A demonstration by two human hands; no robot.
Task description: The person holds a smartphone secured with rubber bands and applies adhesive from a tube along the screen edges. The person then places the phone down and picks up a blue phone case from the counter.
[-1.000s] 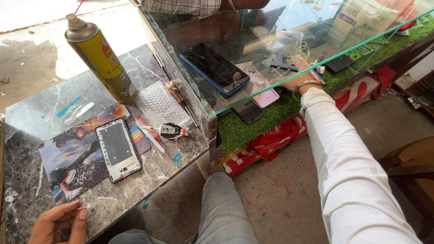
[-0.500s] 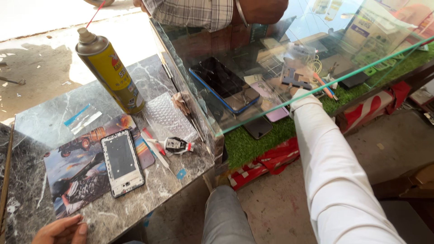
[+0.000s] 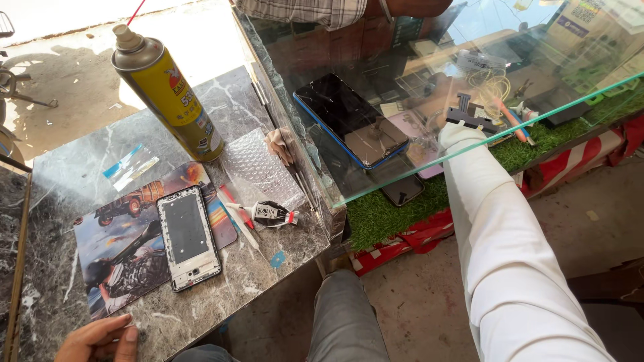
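Sunlit concrete floor lies beyond a dark marble counter, which meets a glass display case on my right.

My left hand rests flat at the counter's near edge, its fingers loosely curled and holding nothing, the thumb touching the stone. Just above it lies a printed mat with a picture of a truck. On that mat sits a phone frame, face up, white-rimmed with a grey inside, apart from my hand. Beside the frame to the right lie a white pry stick and a small crumpled glue tube. Further off are a sheet of bubble wrap, a clear strip with blue tabs, and a tall yellow spray can standing upright with a thin red straw at its nozzle.

My right arm in a white sleeve reaches under the glass top into the case. The glass edge and its glare cover my right hand, so I cannot tell whether those fingers are spread or closed; they lie near a small black part among the clutter. A dark phone with a blue rim lies to the left of it inside the case, on green artificial turf. A person in a checked shirt stands at the far side of the glass.
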